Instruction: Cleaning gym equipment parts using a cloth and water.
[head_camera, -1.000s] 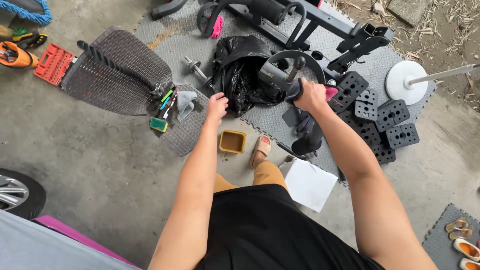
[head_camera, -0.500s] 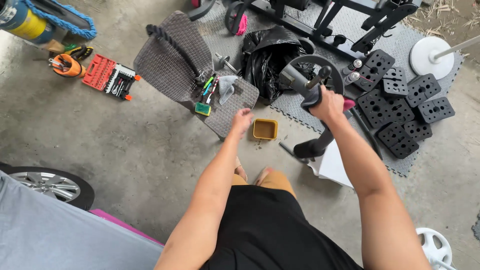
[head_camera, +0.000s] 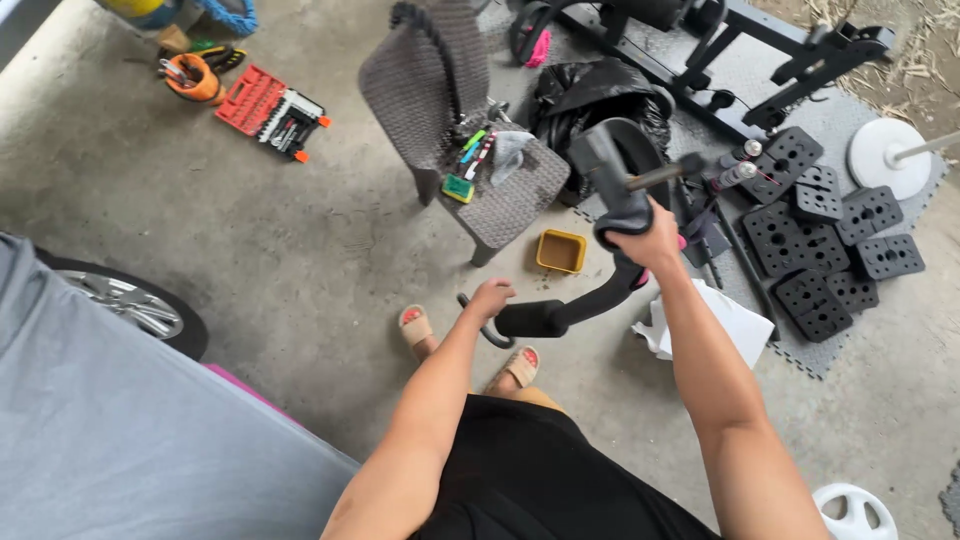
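black curved bar (head_camera: 590, 295), long axis steeply tilted, padded end down-left

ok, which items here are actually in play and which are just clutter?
In play:
- right hand gripping the black curved machine part
- left hand at that part's lower foam-padded end

Lying about:
- woven chair with small tools
- yellow tray
- red socket set
- black weight blocks
- black bag

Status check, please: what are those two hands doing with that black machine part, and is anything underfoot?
Right hand gripping black curved frame part. Left hand at its lower padded end. Yellow tub and white sheet close by on floor.
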